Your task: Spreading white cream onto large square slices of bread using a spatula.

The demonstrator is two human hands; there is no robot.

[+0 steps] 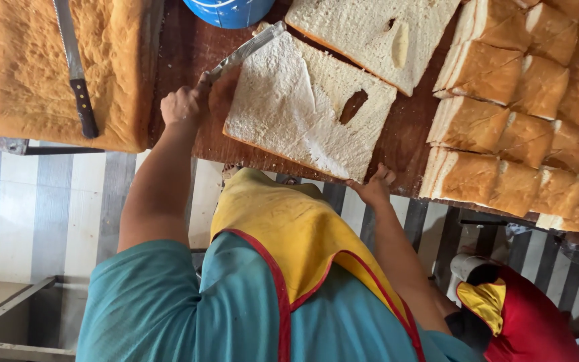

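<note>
My left hand point(183, 104) is closed around the handle of a long flat knife point(249, 48). Its blade lies across the far left corner of a large white bread slice point(303, 107). The slice rests on a dark wooden board point(189, 53), has a thin white spread on it and a hole near its middle. My right hand point(373, 188) presses its fingertips on the slice's near edge at the board's rim. A second big slice point(370, 33) with a dab of spread lies just beyond.
Stacks of cut bread pieces point(531, 114) fill the right side of the board. A blue tub point(229, 10) stands at the far edge. On the left, a crusted loaf slab point(28, 74) carries a dark-handled knife point(75, 74). A red and yellow cloth point(524, 308) lies lower right.
</note>
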